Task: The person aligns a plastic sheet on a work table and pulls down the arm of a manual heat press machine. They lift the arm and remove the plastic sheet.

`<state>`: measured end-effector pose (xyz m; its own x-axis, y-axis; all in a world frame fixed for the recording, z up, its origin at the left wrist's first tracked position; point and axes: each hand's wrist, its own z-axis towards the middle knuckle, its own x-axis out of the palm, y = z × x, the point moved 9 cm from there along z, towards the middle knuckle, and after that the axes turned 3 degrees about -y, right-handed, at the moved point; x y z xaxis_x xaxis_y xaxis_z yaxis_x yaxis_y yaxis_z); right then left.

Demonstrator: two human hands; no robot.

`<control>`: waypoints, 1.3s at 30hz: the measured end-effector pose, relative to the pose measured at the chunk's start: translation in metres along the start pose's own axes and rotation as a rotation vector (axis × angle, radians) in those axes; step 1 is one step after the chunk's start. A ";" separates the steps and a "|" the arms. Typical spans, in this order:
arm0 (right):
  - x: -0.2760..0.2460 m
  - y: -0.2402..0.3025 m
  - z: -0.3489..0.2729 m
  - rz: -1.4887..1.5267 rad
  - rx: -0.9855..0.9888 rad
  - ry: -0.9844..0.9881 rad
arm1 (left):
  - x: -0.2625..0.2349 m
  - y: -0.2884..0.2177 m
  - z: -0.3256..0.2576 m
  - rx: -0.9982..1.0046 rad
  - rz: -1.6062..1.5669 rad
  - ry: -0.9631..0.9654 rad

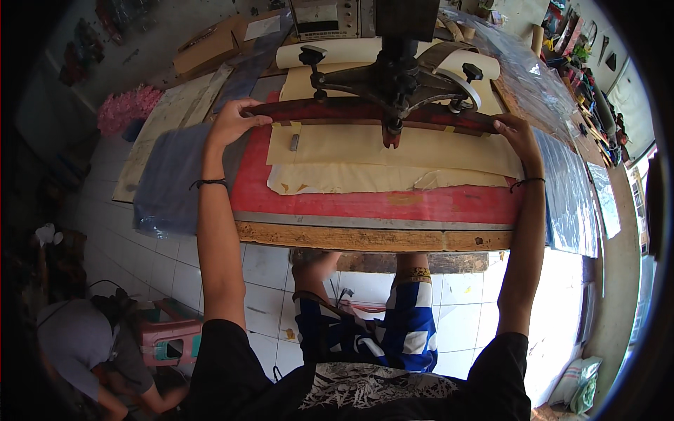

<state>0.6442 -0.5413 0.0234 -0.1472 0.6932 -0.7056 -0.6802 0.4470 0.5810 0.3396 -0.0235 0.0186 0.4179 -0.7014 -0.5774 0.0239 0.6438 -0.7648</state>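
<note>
A long dark red bar (330, 109) stretches across the worktable under the black clamp head (398, 88) of a machine. My left hand (235, 125) is closed on the bar's left end, with the thumb along its near side. At the other end, my right hand (518, 140) has its fingers closed on the bar, partly hidden behind it. Below the bar lie cream-coloured sheets (393, 151), the nearer one with a ragged front edge. They rest on a red mat (449, 203). A small grey piece (294, 142) sits on the sheets near the left side.
Clear plastic sheeting (168, 175) drapes over the table's left side, with more plastic (572, 189) at the right. A wooden edge (365, 237) runs along the table's front. Behind stands a machine box (326, 19). At lower left, another person (77, 344) bends beside a pink stool (165, 333).
</note>
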 end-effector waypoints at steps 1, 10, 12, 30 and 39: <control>-0.001 -0.001 0.000 -0.008 -0.004 -0.001 | 0.001 -0.001 0.000 0.001 -0.001 0.001; 0.003 -0.004 0.000 0.005 0.020 0.019 | 0.002 0.012 0.004 -0.048 0.038 0.007; 0.004 -0.004 0.001 0.021 0.019 0.015 | 0.000 0.013 0.003 -0.003 -0.090 0.014; -0.003 -0.006 -0.002 0.082 0.060 -0.078 | -0.036 0.014 0.003 -0.001 0.086 -0.344; -0.001 -0.014 0.001 0.079 0.084 -0.073 | -0.033 0.013 0.005 -0.011 0.139 -0.337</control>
<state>0.6545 -0.5480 0.0157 -0.1436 0.7660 -0.6266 -0.6057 0.4327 0.6678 0.3309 0.0092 0.0291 0.6927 -0.4659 -0.5506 -0.0633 0.7212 -0.6898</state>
